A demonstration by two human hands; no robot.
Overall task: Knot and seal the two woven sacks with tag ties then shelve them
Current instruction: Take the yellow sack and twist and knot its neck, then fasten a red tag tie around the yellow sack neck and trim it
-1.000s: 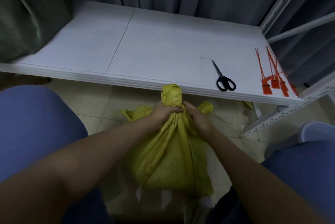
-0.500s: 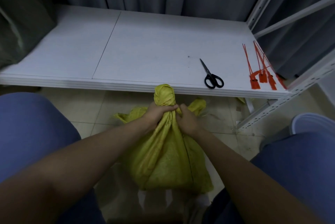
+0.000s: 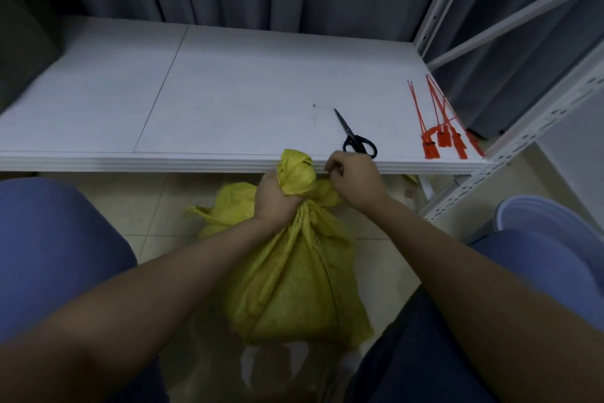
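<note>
Broadly, the white flat shelf board [image 3: 228, 92] spans twelve o'clock; at six the yellow woven sack [image 3: 294, 278] is upright. Left hand [image 3: 273, 200] grips its neck under the knot [image 3: 295, 167]; right hand [image 3: 354, 182] curls beside it at three o'clock, grasp unclear. Orange plastic tag ties [image 3: 438, 128] lie at two o'clock

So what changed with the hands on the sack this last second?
The right hand came off the neck of the sack and moved up and right, beside the knot; whether its curled fingers pinch cloth is unclear. The left hand still grips the neck. The scissors and tag ties are unmoved.
</note>
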